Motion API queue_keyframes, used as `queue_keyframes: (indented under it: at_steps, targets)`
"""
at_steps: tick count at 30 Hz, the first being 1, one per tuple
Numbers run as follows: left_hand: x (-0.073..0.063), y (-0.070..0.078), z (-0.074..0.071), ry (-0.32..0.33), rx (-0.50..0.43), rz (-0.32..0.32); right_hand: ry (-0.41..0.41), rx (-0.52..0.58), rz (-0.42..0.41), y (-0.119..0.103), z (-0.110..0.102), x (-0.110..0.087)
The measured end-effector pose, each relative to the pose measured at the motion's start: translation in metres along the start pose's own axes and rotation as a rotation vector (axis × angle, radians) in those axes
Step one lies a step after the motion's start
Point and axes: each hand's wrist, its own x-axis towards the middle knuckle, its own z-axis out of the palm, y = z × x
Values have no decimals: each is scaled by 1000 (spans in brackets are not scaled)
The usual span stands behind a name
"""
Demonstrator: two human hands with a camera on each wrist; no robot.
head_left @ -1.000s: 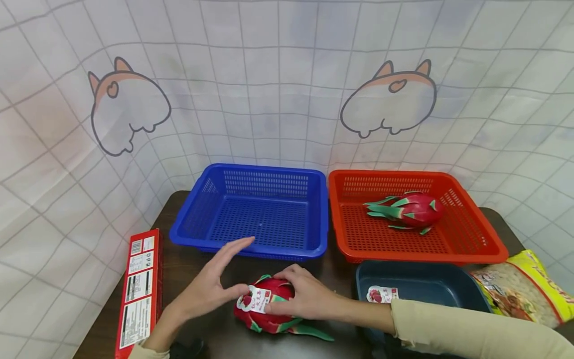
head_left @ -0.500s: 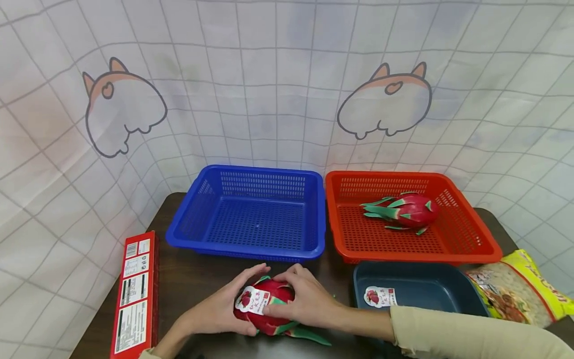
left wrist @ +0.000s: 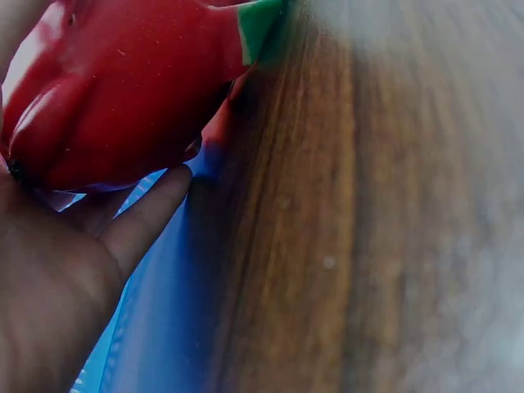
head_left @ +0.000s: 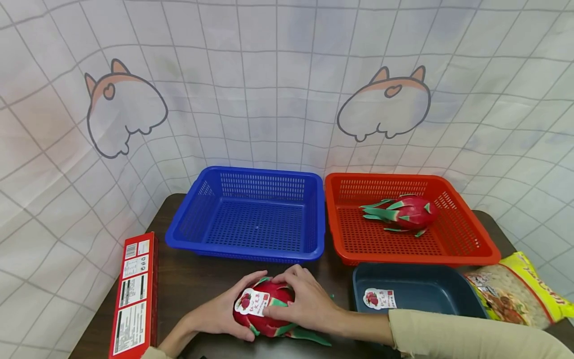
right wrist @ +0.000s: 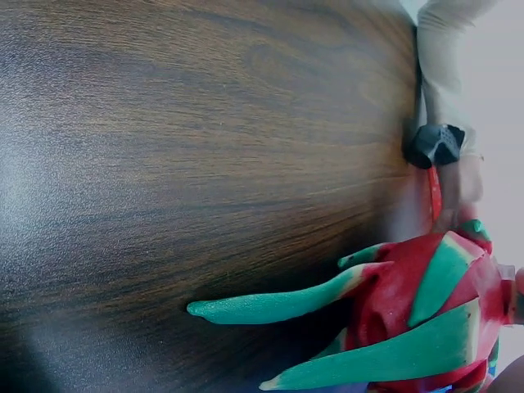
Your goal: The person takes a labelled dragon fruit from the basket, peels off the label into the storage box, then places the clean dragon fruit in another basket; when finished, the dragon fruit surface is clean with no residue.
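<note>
On the dark table near the front, a red dragon fruit (head_left: 269, 327) with green leaf tips lies between my two hands. A white label (head_left: 252, 302) is on its upper face. My left hand (head_left: 219, 314) grips its left side, thumb at the front and fingers at the back. From the right, my right hand (head_left: 309, 304) holds it, with the thumb by the label's edge. The left wrist view shows the fruit's smooth red end (left wrist: 123, 90) against the left palm. Long green leaves (right wrist: 278, 304) point away from the fruit in the right wrist view.
Behind my hands stands a blue basket (head_left: 168, 238). The red basket (head_left: 486, 255) beside it contains another dragon fruit (head_left: 414, 212). At right are a dark blue tub (head_left: 430, 294) bearing a white label (head_left: 378, 298) and a yellow bag (head_left: 515, 294). A red box (head_left: 134, 299) lies left.
My left hand has come down from above the fruit's left side and closed around it, thumb now at the front. The right hand keeps its grip. The view has shifted slightly.
</note>
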Motion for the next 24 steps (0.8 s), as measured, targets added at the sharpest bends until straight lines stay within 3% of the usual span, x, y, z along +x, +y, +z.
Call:
queue_keyframes:
  at_steps: [5, 10, 15, 20, 24]
  targets:
    - [0, -1, 1, 7, 37, 46, 19, -39, -80, -2, 0, -1]
    - [0, -4, 3, 40, 94, 81, 31, -140, -267, -8, -2, 1]
    - [3, -8, 3, 52, 87, 101, 13, -257, -419, -16, -4, 8]
    - [2, -8, 3, 70, 66, 64, -16, -309, -458, -24, -3, 16]
    - [2, -6, 3, 61, 55, 52, -58, -347, -433, -31, -4, 22]
